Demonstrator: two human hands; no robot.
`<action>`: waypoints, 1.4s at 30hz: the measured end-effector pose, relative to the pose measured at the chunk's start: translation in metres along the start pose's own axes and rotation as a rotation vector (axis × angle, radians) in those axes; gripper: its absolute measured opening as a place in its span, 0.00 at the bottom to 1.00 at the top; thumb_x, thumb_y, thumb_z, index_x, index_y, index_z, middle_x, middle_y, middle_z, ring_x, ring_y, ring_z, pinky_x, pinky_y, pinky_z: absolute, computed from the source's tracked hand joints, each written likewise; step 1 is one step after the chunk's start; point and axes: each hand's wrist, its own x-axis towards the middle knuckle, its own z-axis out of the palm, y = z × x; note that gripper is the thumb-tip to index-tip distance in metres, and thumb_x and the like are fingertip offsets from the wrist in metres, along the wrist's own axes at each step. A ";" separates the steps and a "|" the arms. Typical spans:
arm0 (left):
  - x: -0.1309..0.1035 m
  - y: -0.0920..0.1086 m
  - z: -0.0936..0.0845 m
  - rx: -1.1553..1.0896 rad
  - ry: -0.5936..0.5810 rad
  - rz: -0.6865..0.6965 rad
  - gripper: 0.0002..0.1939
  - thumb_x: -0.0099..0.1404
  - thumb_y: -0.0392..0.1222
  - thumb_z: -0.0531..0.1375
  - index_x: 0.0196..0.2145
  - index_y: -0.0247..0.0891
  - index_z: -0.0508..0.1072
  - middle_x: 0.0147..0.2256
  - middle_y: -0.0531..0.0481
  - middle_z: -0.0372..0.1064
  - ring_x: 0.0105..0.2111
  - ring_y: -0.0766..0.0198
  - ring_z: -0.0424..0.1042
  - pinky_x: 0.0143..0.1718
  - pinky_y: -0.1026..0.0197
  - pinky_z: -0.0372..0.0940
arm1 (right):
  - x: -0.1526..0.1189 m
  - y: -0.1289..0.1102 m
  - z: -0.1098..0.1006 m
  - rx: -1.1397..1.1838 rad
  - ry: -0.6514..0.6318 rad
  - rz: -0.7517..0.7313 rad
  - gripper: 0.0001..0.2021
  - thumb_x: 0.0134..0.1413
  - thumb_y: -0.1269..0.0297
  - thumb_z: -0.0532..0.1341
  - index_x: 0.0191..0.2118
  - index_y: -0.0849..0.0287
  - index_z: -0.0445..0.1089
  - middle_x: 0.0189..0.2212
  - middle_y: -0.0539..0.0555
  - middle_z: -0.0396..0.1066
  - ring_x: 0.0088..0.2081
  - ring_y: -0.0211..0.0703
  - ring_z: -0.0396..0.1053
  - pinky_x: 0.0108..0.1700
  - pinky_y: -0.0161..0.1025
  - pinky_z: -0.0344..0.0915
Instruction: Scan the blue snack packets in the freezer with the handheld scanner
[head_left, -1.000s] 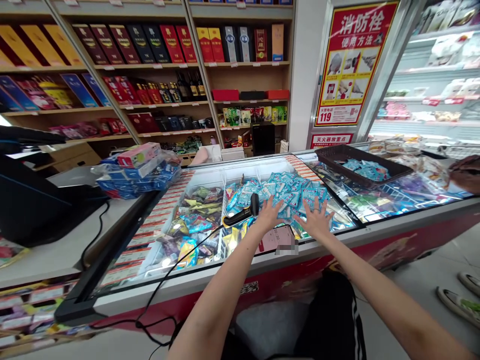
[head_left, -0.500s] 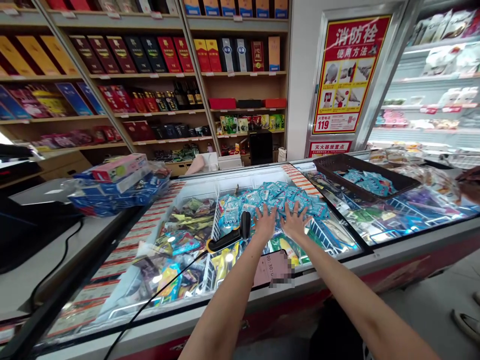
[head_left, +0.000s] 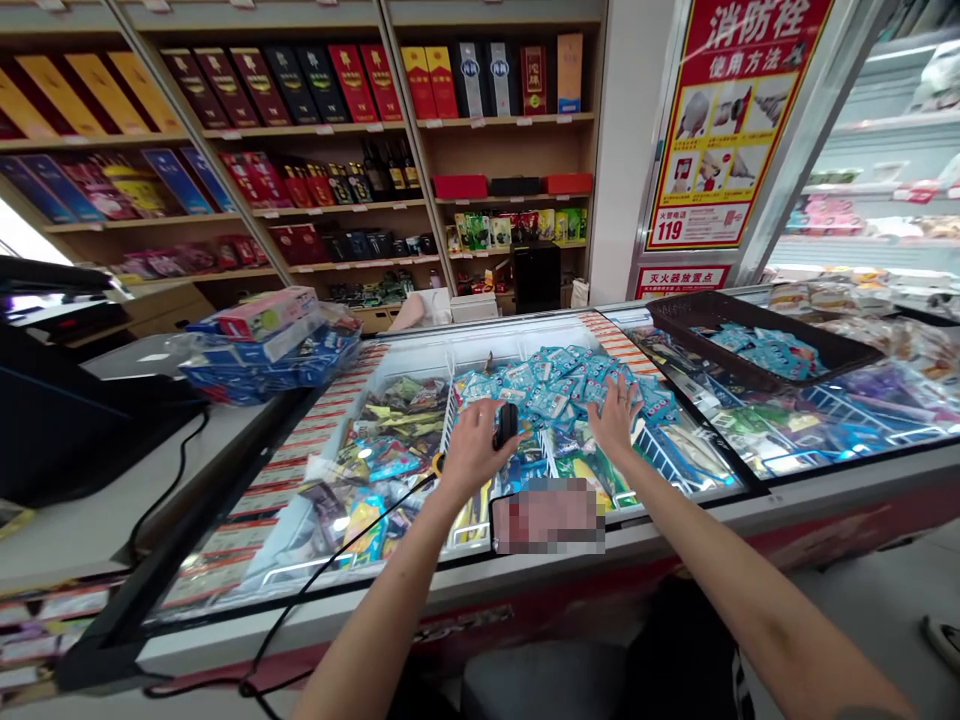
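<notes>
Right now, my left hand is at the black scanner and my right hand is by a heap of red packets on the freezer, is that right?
Not quite: the head view shows that the packets are blue, not red. Your left hand is at the black scanner, and your right hand is by the heap.

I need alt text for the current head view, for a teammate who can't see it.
A left hand covers most of a corded black scanner on a glass-topped freezer, while the right hand spreads at piled blue packets. A phone lies between the forearms; a dark tray at right holds more packets.
</notes>
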 end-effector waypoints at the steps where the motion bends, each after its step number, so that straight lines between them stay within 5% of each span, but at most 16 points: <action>1: -0.010 -0.016 -0.005 0.051 -0.060 -0.026 0.33 0.57 0.58 0.57 0.56 0.42 0.58 0.53 0.41 0.57 0.54 0.49 0.57 0.53 0.47 0.56 | -0.003 -0.004 -0.007 0.018 0.069 -0.064 0.28 0.56 0.59 0.44 0.62 0.60 0.49 0.65 0.59 0.37 0.65 0.57 0.27 0.59 0.62 0.35; 5: -0.044 -0.063 -0.003 0.185 -0.267 -0.069 0.30 0.53 0.60 0.59 0.50 0.43 0.65 0.50 0.42 0.61 0.50 0.49 0.60 0.49 0.48 0.58 | -0.022 -0.032 -0.033 0.177 0.187 -0.299 0.20 0.59 0.58 0.45 0.52 0.61 0.60 0.54 0.62 0.58 0.59 0.50 0.49 0.58 0.51 0.46; 10: -0.061 -0.064 0.013 0.179 -0.163 -0.092 0.23 0.62 0.54 0.53 0.49 0.38 0.64 0.44 0.42 0.65 0.45 0.52 0.62 0.47 0.51 0.58 | -0.054 -0.061 -0.047 0.404 0.031 -0.341 0.17 0.60 0.51 0.46 0.38 0.58 0.64 0.34 0.57 0.68 0.39 0.45 0.64 0.45 0.43 0.59; 13: -0.058 -0.043 0.014 0.055 -0.051 -0.152 0.23 0.62 0.55 0.52 0.49 0.37 0.63 0.43 0.42 0.66 0.44 0.53 0.63 0.46 0.51 0.59 | -0.073 -0.070 -0.044 0.478 -0.215 -0.274 0.21 0.58 0.46 0.47 0.27 0.55 0.64 0.22 0.53 0.65 0.32 0.45 0.65 0.39 0.41 0.60; 16: -0.048 -0.009 0.013 -0.076 0.065 -0.189 0.24 0.62 0.54 0.52 0.50 0.35 0.62 0.43 0.40 0.66 0.43 0.52 0.64 0.45 0.50 0.60 | -0.085 -0.086 -0.035 0.626 -0.419 -0.230 0.20 0.52 0.43 0.53 0.27 0.56 0.66 0.24 0.53 0.68 0.35 0.46 0.68 0.39 0.41 0.61; 19: -0.037 0.034 0.012 -0.163 0.119 -0.162 0.21 0.63 0.47 0.53 0.51 0.34 0.62 0.44 0.39 0.64 0.46 0.51 0.63 0.48 0.48 0.59 | -0.089 -0.107 -0.028 0.984 -0.442 -0.141 0.19 0.49 0.46 0.57 0.38 0.58 0.66 0.36 0.54 0.71 0.40 0.44 0.68 0.43 0.41 0.63; 21: -0.033 0.059 0.009 -0.259 0.112 -0.134 0.28 0.61 0.44 0.55 0.56 0.32 0.56 0.47 0.36 0.61 0.50 0.49 0.60 0.51 0.45 0.58 | -0.085 -0.113 -0.031 1.231 -0.394 -0.034 0.19 0.51 0.49 0.57 0.42 0.58 0.64 0.40 0.55 0.71 0.42 0.43 0.69 0.44 0.41 0.64; 24: -0.034 0.073 -0.001 -0.500 -0.023 -0.002 0.34 0.61 0.48 0.56 0.61 0.39 0.49 0.54 0.38 0.55 0.54 0.53 0.58 0.52 0.49 0.60 | -0.065 -0.099 -0.044 1.458 -0.443 0.066 0.19 0.49 0.54 0.59 0.46 0.55 0.61 0.42 0.54 0.71 0.38 0.42 0.71 0.41 0.41 0.67; 28: -0.035 0.037 -0.008 -0.614 -0.075 -0.055 0.27 0.63 0.51 0.53 0.58 0.46 0.56 0.57 0.42 0.53 0.53 0.57 0.61 0.45 0.56 0.66 | -0.019 -0.053 -0.056 1.525 -0.562 0.275 0.16 0.47 0.59 0.59 0.43 0.56 0.64 0.33 0.52 0.72 0.22 0.34 0.65 0.26 0.36 0.65; 33: -0.027 -0.046 0.012 -0.460 0.120 -0.324 0.23 0.63 0.51 0.52 0.53 0.40 0.62 0.48 0.41 0.63 0.45 0.59 0.67 0.39 0.57 0.67 | 0.029 -0.011 -0.063 1.531 -0.477 0.246 0.10 0.47 0.62 0.58 0.38 0.55 0.67 0.25 0.47 0.67 0.16 0.29 0.53 0.19 0.32 0.58; 38: -0.024 -0.094 0.030 -0.252 0.153 -0.428 0.22 0.63 0.52 0.52 0.52 0.40 0.64 0.46 0.43 0.64 0.40 0.61 0.68 0.41 0.57 0.66 | 0.047 0.038 -0.096 1.202 -0.962 0.225 0.12 0.52 0.56 0.57 0.39 0.58 0.67 0.24 0.50 0.67 0.13 0.29 0.50 0.15 0.33 0.54; 42: -0.011 -0.107 0.041 -0.126 0.089 -0.528 0.26 0.63 0.56 0.50 0.53 0.39 0.64 0.47 0.41 0.65 0.42 0.58 0.68 0.45 0.55 0.63 | 0.049 0.069 -0.112 1.032 -1.079 0.124 0.14 0.55 0.54 0.55 0.32 0.60 0.68 0.24 0.56 0.69 0.13 0.30 0.53 0.15 0.34 0.54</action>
